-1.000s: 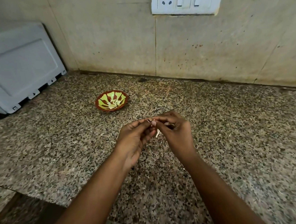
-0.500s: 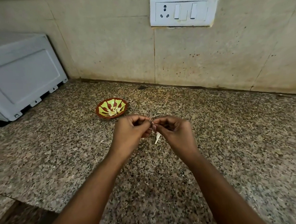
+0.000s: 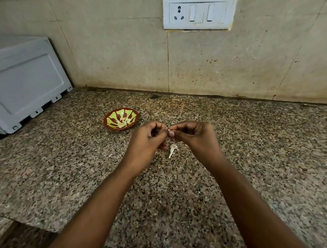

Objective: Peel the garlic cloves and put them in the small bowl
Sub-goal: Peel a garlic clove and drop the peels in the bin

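Little has shifted: left hand (image 3: 144, 142) and right hand (image 3: 194, 135) still pinch a garlic clove (image 3: 168, 131) between fingertips, small bowl (image 3: 121, 118) beyond the left hand.

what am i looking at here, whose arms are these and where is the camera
There is no machine: these are a person's two bare arms, filmed by one wide-angle camera worn on the head and looking down. The left hand and right hand meet over a speckled stone counter, both pinching something tiny at the fingertips, probably a garlic clove being peeled; it is mostly hidden. A pale scrap of garlic skin shows just below them. A small red and yellow bowl behind holds pale peeled pieces. A white appliance stands at the left, a switch plate on the wall.
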